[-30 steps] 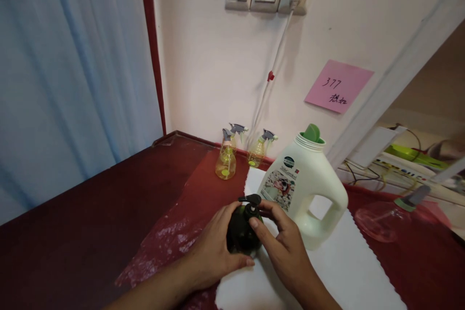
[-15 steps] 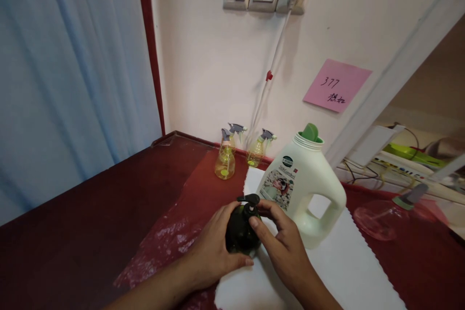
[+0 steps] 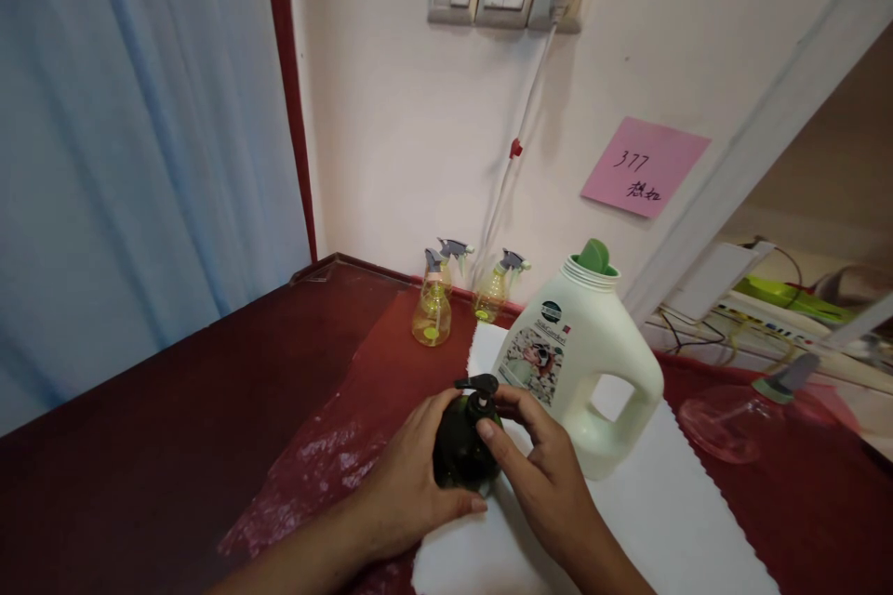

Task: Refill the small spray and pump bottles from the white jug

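A dark green pump bottle [image 3: 460, 451] with a black pump head stands upright on a white cloth [image 3: 676, 493]. My left hand [image 3: 411, 474] is wrapped round its left side, the thumb across the front. On the other side my right hand [image 3: 534, 465] grips the bottle's shoulder near the collar, with the thumb in front and fingers behind. Just behind to the right stands a large pale green jug [image 3: 606, 344] with a handle. Its mouth is uncapped and shows a green spout. The far fingers of both hands are partly hidden.
Several yellow spray bottles [image 3: 431, 316] stand by the wall. A clear bottle with a grey sprayer [image 3: 739, 418] lies at the right. Crinkled plastic film [image 3: 307, 474] covers part of the dark red table [image 3: 174, 446]. A white cord [image 3: 534, 93] hangs from the wall socket.
Both hands keep the same hold on the pump bottle. The camera view has shifted very slightly; nothing else visibly differs.
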Tool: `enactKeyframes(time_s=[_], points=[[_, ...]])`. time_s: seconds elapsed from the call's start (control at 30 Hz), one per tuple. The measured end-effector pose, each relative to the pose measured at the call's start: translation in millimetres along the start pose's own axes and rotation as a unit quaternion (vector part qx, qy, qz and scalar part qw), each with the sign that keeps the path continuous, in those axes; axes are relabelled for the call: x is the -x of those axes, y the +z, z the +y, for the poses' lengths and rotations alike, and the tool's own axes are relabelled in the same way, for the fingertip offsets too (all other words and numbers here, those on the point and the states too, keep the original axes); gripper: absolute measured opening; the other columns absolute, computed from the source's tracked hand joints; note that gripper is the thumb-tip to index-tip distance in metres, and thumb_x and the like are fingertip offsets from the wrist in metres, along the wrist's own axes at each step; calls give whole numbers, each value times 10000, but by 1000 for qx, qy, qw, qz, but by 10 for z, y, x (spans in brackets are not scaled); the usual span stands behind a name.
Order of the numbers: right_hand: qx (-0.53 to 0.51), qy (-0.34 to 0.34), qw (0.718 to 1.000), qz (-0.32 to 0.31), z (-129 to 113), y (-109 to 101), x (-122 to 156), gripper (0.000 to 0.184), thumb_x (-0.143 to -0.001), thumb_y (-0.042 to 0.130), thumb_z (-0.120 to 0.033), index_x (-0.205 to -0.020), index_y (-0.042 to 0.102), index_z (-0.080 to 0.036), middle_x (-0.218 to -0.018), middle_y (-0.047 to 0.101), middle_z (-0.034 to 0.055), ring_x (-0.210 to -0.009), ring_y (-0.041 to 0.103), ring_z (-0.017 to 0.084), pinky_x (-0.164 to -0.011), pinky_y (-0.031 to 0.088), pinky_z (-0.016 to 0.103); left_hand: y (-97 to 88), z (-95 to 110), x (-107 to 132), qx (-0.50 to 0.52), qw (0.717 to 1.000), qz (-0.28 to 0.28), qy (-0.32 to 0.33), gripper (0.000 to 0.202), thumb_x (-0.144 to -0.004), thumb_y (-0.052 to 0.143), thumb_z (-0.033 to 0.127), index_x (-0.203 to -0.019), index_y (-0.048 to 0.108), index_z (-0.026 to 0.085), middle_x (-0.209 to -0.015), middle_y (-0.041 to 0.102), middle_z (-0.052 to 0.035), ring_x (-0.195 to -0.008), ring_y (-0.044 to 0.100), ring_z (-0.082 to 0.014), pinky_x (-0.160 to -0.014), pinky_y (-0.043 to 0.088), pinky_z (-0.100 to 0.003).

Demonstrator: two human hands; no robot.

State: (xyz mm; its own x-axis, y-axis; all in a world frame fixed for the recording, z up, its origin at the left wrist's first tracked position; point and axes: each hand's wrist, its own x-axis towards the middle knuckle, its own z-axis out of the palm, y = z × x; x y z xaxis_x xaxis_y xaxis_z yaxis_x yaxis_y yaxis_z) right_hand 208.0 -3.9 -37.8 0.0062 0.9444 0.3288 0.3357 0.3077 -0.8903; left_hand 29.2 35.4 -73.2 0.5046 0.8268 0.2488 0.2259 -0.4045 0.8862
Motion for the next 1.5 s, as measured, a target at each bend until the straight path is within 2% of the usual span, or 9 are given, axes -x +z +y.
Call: enactKeyframes(time_s=[0.6, 0.87, 1.03, 1.23, 1.37, 1.5], points=[[9, -2, 1000, 2, 15, 12, 11, 262, -951, 572, -406, -1177, 580, -275, -1177, 643, 30, -1108, 586, 212, -981, 453, 392, 7, -6, 5, 1, 1000, 4, 3, 981, -592, 918, 357, -1423, 408, 243, -1389, 530, -138, -1281, 496, -376, -1079, 383, -550], [10, 3, 1000, 0, 53, -5, 13, 289, -943, 585, -421, -1187, 572, -266, -1196, 638, 41, -1122, 583, 218, -992, 451, 395, -3, 5, -9, -18, 1000, -5, 1, 987, -568, 946, 347, -1389, 412, 229, -1366, 537, -124, -1253, 512, -343, -1062, 407, -499], [23, 2, 1000, 10, 114, 14, 42, 312, -937, 593, -455, -1202, 571, -291, -1185, 656, 25, -1114, 597, 206, -987, 463, 361, -1, 2, -3, -21, 1000, -3, 13, 989, -552, 949, 364, -1381, 430, 215, -1361, 545, -123, -1245, 517, -341, -1060, 410, -493], [38, -8, 999, 26, 178, 40, 72, 324, -932, 598, -469, -1211, 568, -306, -1175, 669, 19, -1107, 612, 192, -960, 496, 305, -6, 16, 23, -31, 999, -1, -12, 1023, -528, 952, 401, -1391, 440, 201, -1392, 529, -158, -1270, 494, -373, -1073, 391, -533], [44, -32, 998, 34, 179, 43, 68, 299, -929, 598, -469, -1184, 589, -313, -1111, 692, 15, -1042, 644, 184, -901, 530, 273, -11, 43, 26, -20, 1000, 8, 1, 988, -518, 958, 403, -1358, 478, 202, -1352, 565, -142, -1226, 526, -356, -1045, 421, -505], [45, -32, 998, 36, 191, 31, 75, 300, -929, 598, -467, -1189, 595, -316, -1147, 694, 19, -1040, 656, 186, -908, 532, 278, -18, 71, 20, -12, 1000, 8, 8, 976, -521, 960, 392, -1348, 483, 193, -1318, 585, -132, -1195, 547, -338, -1030, 432, -484]])
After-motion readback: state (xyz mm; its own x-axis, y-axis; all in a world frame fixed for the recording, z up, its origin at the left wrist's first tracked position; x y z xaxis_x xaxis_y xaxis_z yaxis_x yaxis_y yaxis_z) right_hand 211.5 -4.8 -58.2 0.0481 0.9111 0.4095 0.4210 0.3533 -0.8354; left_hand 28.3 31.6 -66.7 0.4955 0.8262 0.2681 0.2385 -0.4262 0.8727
